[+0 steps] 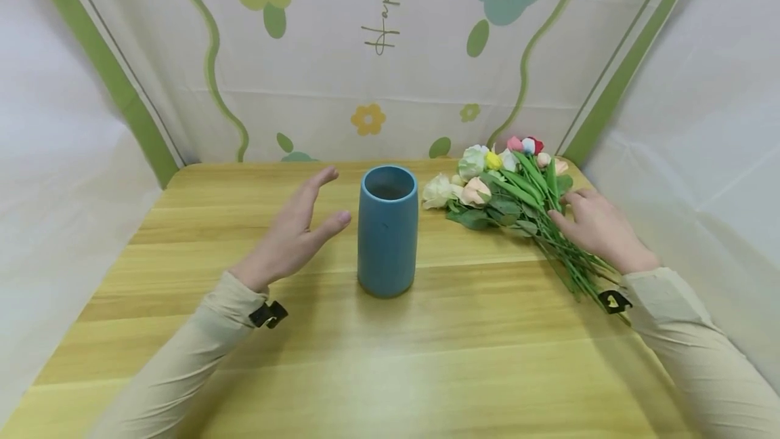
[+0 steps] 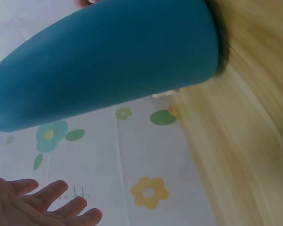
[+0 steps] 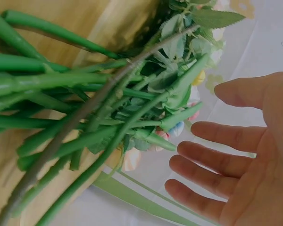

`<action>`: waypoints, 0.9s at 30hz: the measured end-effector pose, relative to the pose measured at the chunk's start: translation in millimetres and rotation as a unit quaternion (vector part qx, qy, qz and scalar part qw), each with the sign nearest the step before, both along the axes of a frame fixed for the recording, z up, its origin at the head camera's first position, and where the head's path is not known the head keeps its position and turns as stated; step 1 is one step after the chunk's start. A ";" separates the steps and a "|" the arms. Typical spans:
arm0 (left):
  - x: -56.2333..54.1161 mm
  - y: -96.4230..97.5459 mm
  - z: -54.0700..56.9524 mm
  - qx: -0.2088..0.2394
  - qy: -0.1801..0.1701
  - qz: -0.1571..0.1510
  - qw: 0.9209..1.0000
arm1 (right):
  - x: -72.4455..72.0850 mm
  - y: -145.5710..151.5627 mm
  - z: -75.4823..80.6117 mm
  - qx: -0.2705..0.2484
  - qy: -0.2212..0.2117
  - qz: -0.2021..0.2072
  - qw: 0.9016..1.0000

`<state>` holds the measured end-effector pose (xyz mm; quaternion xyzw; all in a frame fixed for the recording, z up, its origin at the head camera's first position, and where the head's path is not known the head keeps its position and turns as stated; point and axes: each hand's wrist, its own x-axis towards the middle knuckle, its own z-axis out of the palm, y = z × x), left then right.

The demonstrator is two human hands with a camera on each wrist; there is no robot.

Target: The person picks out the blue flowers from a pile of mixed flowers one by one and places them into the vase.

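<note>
A tall blue vase [image 1: 387,242] stands upright on the wooden table, its round mouth facing up with nothing in it. To its left, my left hand [image 1: 292,232] hovers with thumb and fingers spread apart, holding nothing. The left wrist view has the vase [image 2: 108,61] close by and the fingers of the hand [image 2: 42,202] extended below it. A bunch of artificial flowers [image 1: 518,192] lies at the right, blooms toward the back and stems toward the front. Over the stems [image 3: 85,108] is my right hand [image 1: 600,229]; its fingers are extended and apart in the right wrist view.
The wooden table [image 1: 262,371] reaches back to a white cloth [image 1: 317,59] printed with flowers and green lines. White sheeting [image 1: 707,154] hangs at the right side, and similar sheeting [image 1: 61,175] at the left.
</note>
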<state>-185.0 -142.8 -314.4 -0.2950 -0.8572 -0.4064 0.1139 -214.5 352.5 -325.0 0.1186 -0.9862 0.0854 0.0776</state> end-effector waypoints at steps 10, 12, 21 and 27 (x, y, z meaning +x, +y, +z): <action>-5.1 22.4 -1.0 0.071 -0.021 -0.065 0.995 | 0.2 -4.7 -10.6 0.012 0.041 0.029 0.999; -4.7 25.8 -1.4 0.074 -0.033 -0.071 0.994 | -0.2 -6.2 -12.9 0.011 0.047 0.034 0.998; -3.6 36.7 -3.4 0.124 -0.059 -0.102 0.985 | -0.7 -13.4 -17.9 0.006 0.035 0.028 0.999; -2.4 42.4 -5.9 0.130 -0.035 -0.100 0.986 | -2.8 -15.7 -20.1 0.015 0.022 0.024 0.999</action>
